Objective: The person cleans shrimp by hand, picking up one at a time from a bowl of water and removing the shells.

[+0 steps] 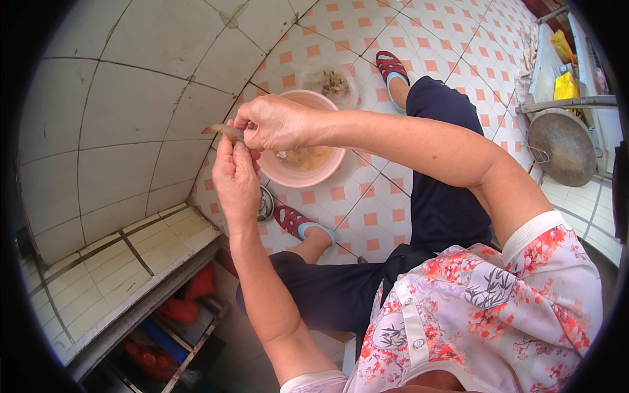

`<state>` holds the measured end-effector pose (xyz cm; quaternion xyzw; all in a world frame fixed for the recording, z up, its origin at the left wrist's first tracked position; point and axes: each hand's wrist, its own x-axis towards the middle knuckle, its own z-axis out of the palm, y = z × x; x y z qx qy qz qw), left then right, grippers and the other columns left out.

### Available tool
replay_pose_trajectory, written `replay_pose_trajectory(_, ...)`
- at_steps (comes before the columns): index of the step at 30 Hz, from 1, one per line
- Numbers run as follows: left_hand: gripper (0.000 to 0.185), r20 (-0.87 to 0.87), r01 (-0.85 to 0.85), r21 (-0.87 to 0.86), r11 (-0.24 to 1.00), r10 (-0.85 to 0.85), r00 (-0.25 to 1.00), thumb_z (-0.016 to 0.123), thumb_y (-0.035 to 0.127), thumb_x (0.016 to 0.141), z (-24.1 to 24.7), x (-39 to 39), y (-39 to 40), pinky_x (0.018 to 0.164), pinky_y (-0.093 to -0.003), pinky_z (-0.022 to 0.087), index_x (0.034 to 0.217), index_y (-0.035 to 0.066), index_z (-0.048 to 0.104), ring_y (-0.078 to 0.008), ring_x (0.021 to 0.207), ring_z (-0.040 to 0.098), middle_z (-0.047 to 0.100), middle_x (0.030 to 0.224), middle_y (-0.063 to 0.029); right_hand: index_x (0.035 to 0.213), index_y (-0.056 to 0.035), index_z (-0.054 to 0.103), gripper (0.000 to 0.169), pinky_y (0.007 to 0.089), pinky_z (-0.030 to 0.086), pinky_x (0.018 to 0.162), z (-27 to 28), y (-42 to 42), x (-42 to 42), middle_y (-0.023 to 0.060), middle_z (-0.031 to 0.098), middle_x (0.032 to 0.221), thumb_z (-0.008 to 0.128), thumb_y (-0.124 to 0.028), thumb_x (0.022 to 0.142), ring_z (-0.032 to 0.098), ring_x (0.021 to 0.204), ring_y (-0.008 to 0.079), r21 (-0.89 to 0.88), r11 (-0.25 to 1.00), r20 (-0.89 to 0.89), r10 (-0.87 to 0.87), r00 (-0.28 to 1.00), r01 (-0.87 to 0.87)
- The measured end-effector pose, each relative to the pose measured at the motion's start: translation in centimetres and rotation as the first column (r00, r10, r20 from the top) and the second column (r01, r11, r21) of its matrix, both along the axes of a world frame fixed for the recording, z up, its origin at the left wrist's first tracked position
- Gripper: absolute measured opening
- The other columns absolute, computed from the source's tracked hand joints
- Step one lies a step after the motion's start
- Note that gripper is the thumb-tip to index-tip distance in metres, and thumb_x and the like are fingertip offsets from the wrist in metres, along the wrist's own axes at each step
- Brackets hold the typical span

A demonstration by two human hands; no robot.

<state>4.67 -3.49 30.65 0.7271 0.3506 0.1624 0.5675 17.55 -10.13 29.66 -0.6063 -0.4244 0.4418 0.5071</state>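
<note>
A raw greyish shrimp (227, 130) lies between the fingers of both hands, its reddish tail pointing left toward the tiled wall. My left hand (237, 172) grips it from below with thumb and fingers. Coming from the right, my right hand (277, 123) is pinched at the shrimp's other end; its fingertips are partly hidden. Below and beside the hands, a pink plastic basin (339, 164) on the floor holds cloudy liquid with pale pieces in it. Just behind the basin, a clear plastic bag or container (353, 98) holds a pile of shell scraps (336, 83).
Near the left shoe stands a small metal bowl (266, 204). A tiled wall (142, 108) rises on the left, with a tiled ledge (132, 272) over shelves holding red bags (179, 307). At right, a round board or lid (562, 147) leans by a shelf.
</note>
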Motion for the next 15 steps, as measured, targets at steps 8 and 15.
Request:
replay_pose_trajectory(8, 0.027, 0.056, -0.037, -0.057, 0.998, 0.041, 0.998, 0.041, 0.011, 0.093, 0.8, 0.0, 0.4, 0.045, -0.0159, 0.034, 0.115, 0.003, 0.055, -0.0012, 0.053, 0.041, 0.050, 0.068, 0.0044, 0.089, 0.0064, 0.059, 0.021, 0.0336, 0.047, 0.060, 1.1, -0.1, -0.2, 0.0160, 0.063, 0.073, 0.051, -0.001, 0.071, 0.061, 0.067, 0.0213, -0.031, 0.996, -0.180, -0.093, 0.979, 0.089)
replay_pose_trajectory(15, 0.030, -0.035, 0.027, 0.151, 0.988, -0.022, 0.999, 0.040, 0.009, 0.094, -0.3, 0.3, 0.6, 0.055, -0.0171, 0.039, 0.121, 0.003, 0.052, -0.0022, 0.062, 0.046, 0.055, 0.074, 0.0026, 0.097, 0.0069, 0.056, 0.025, 0.0330, 0.050, 0.064, -0.9, 0.5, -0.2, 0.0156, 0.064, 0.077, 0.050, -0.005, 0.077, 0.063, 0.069, 0.0227, 0.114, 0.992, 0.262, -0.078, 0.962, 0.049)
